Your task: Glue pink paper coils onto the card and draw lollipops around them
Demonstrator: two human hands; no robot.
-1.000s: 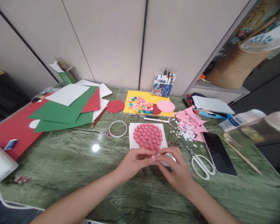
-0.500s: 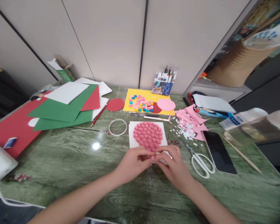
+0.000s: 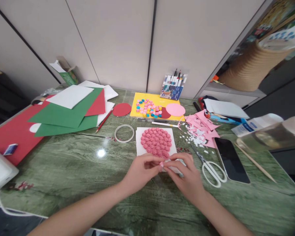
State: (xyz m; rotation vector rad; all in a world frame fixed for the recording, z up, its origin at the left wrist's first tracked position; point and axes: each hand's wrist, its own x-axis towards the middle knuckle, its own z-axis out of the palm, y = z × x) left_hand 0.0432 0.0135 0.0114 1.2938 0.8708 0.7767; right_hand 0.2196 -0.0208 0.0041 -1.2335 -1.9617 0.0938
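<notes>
A small pink paper roll (image 3: 161, 164) is pinched between the thumb and fingertips of my left hand (image 3: 140, 168). From the other side, the fingertips of my right hand (image 3: 186, 172) close on the same roll. Both hands hover over the near edge of a white square sheet (image 3: 139, 144). On that sheet sits a rounded cluster of pink paper coils (image 3: 156, 141), packed close together. My fingers hide its lowest part and the sheet's near edge.
White-handled scissors (image 3: 213, 173) and a phone (image 3: 232, 160) lie to the right, near pink and white paper scraps (image 3: 201, 127). A tape roll (image 3: 124, 133) lies left of the sheet. Behind it, a yellow sheet (image 3: 135, 113) carries colourful small rolls (image 3: 148, 108). Green paper (image 3: 61, 113) is stacked left.
My right hand has shifted slightly right, and its fingers have opened a little around the pink roll. More of the roll shows now. My left hand stays nearly in place.
</notes>
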